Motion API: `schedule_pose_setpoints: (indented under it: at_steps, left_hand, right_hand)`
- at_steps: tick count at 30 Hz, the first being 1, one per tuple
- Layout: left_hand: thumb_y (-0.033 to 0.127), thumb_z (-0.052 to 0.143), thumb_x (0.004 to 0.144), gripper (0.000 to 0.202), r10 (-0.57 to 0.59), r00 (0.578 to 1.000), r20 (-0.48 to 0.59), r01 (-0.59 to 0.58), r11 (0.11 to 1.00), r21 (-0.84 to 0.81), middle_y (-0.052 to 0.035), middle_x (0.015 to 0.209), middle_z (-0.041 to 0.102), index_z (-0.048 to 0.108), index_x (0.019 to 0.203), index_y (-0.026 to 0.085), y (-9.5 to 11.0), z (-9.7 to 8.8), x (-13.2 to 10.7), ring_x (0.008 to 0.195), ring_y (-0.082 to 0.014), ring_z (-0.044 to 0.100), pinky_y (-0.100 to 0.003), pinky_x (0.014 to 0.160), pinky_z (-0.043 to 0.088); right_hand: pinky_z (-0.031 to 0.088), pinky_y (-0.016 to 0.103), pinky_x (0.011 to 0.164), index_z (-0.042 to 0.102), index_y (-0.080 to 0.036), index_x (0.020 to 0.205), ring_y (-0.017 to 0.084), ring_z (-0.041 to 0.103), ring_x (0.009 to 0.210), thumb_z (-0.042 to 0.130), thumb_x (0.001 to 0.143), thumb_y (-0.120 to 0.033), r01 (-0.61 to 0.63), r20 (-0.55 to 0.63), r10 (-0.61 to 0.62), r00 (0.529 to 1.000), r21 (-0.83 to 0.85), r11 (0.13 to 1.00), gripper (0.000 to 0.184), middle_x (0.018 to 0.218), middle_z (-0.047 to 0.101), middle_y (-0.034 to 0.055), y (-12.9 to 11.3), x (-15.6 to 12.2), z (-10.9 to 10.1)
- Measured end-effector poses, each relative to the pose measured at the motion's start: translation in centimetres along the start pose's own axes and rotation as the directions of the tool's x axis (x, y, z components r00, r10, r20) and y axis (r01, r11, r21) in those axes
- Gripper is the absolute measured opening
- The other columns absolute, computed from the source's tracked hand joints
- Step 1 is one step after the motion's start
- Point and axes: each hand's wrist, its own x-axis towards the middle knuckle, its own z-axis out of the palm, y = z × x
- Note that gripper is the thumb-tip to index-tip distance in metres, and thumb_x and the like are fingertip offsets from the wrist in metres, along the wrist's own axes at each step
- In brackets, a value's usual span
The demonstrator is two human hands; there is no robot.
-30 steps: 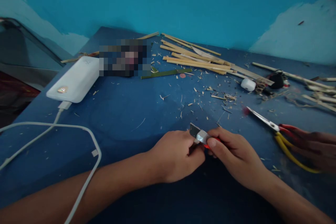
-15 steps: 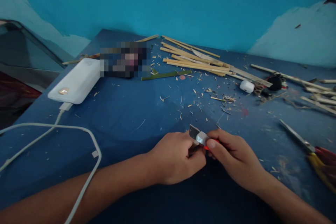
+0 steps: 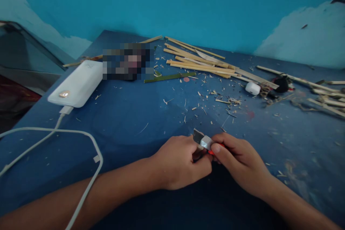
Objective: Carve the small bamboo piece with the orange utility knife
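Note:
My right hand [image 3: 239,161] is closed around a box cutter [image 3: 207,143] with a red-orange body and a metal collar, thumb pressed on it near the collar. Its short, broad blade [image 3: 198,136] points up and left, over the knuckles of my left hand [image 3: 178,163]. That hand is curled into a fist right beside the cutter. A small brownish bit shows between its thumb and forefinger, but most of what it grips is hidden. Both hands meet low above the front of the blue table [image 3: 121,115].
Bamboo sticks [image 3: 199,66] and a green strip [image 3: 169,77] lie toward the back among shavings. A white power bank [image 3: 77,84] stands left, its cable [image 3: 91,172] crossing my left forearm. A blurred-out object [image 3: 128,61] adjoins it. Right are a white case [image 3: 252,88] and more sticks [image 3: 329,99].
The scissors with yellow and red handles at the right side of the table are no longer in view. My hands and the box cutter stay in almost the same place.

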Motion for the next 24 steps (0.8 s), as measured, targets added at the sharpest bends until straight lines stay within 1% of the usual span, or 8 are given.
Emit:
schedule_pose_setpoints:
  at_steps: [4,10,14,24]
  left_hand:
    - [0.024,0.042,0.081,0.017,-0.011,1.0,0.027,0.011,1.0,0.005,0.0056,0.059,0.044,0.039,0.066,0.018,0.27,-0.25,0.11,0.052,-0.0067,0.037,-0.023,0.048,0.023]
    - [0.023,0.042,0.081,0.017,-0.013,1.0,0.014,0.013,1.0,0.006,0.0058,0.056,0.042,0.039,0.065,0.018,0.54,-0.4,-0.05,0.051,-0.0067,0.036,-0.023,0.049,0.024]
    - [0.023,0.042,0.081,0.017,-0.01,1.0,0.018,0.01,1.0,-0.005,0.0058,0.057,0.043,0.04,0.066,0.018,0.62,-0.52,0.05,0.052,-0.0068,0.037,-0.023,0.049,0.024]
    - [0.025,0.042,0.082,0.018,0.014,1.0,-0.013,-0.014,1.0,-0.019,0.0061,0.058,0.043,0.039,0.066,0.018,0.19,0.0,-0.18,0.051,-0.0067,0.036,-0.023,0.048,0.023]
  right_hand:
    - [0.038,0.024,0.053,0.059,-0.021,0.081,0.012,0.051,0.058,0.041,0.093,-0.039,0.003,-0.005,-0.003,1.0,-0.002,1.0,0.027,0.066,0.057,-0.0016,0.04,0.04,0.02]
    - [0.038,0.024,0.053,0.059,-0.021,0.081,0.012,0.051,0.057,0.042,0.093,-0.038,0.017,-0.017,-0.017,1.0,-0.014,1.0,0.027,0.065,0.057,-0.0019,0.02,-0.01,-0.04]
    - [0.037,0.024,0.053,0.058,-0.021,0.08,0.012,0.05,0.057,0.042,0.093,-0.037,0.017,-0.015,-0.017,1.0,-0.016,1.0,0.026,0.065,0.056,-0.0021,0.03,-0.05,-0.06]
    - [0.037,0.023,0.052,0.057,-0.022,0.08,0.01,0.049,0.056,0.042,0.093,-0.035,0.015,-0.009,-0.015,1.0,0.0,1.0,0.024,0.064,0.055,-0.0032,-0.06,0.02,-0.02]
